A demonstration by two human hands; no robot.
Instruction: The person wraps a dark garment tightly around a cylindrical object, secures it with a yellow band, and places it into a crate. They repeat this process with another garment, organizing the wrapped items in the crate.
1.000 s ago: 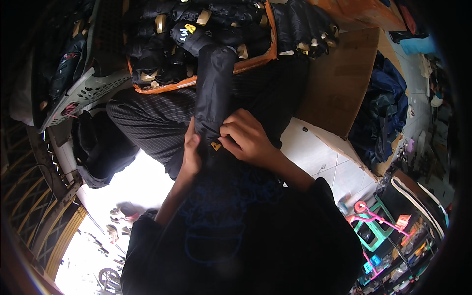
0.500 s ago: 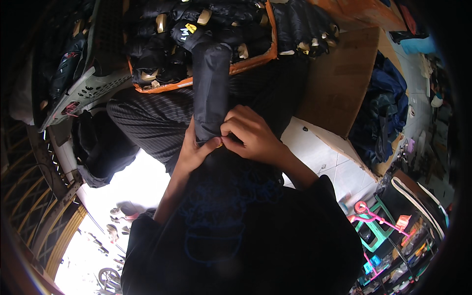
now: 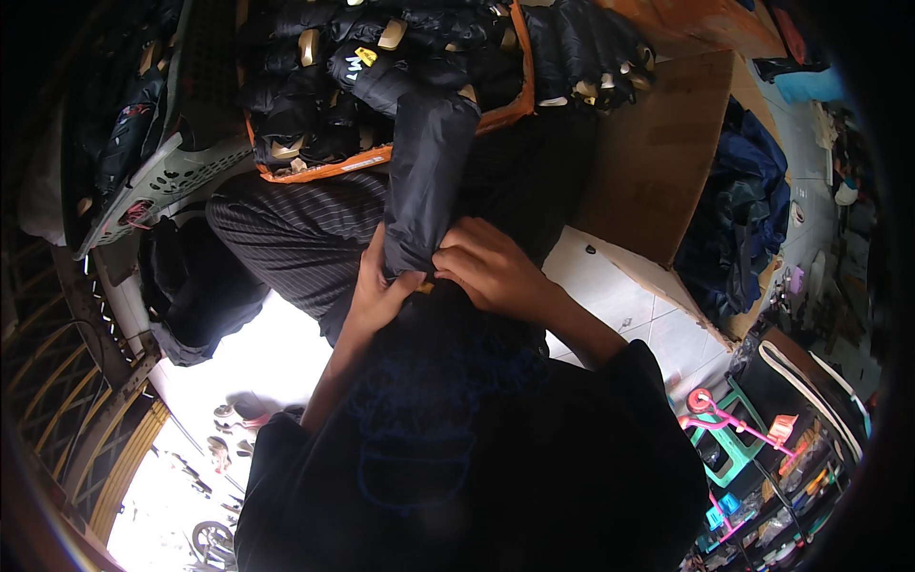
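Note:
A long black cloth roll [image 3: 429, 157], shaped like a folded umbrella in its sleeve, slants up from my lap, and its far end overlaps the orange-edged box. My left hand [image 3: 383, 288] grips its near end from the left, thumb across the bottom. At the same end, the bent fingers of my right hand [image 3: 488, 267] pinch the cloth from the right. A small yellowish tip [image 3: 426, 287] shows between the two hands; what my fingertips hold there is partly hidden.
The orange-edged box [image 3: 381, 155] holds several black rolls with gold-coloured ends. More black rolls [image 3: 583, 52] lie beside it. A grey perforated basket [image 3: 143, 195] stands left, an open cardboard box [image 3: 667, 162] right, with dark blue cloth [image 3: 743, 205] behind. A green stool [image 3: 739, 458] stands lower right.
The black roll has tilted, its far end swinging right, and its cloth looks more creased. My right hand has shifted slightly down and right; the yellowish tip shows more.

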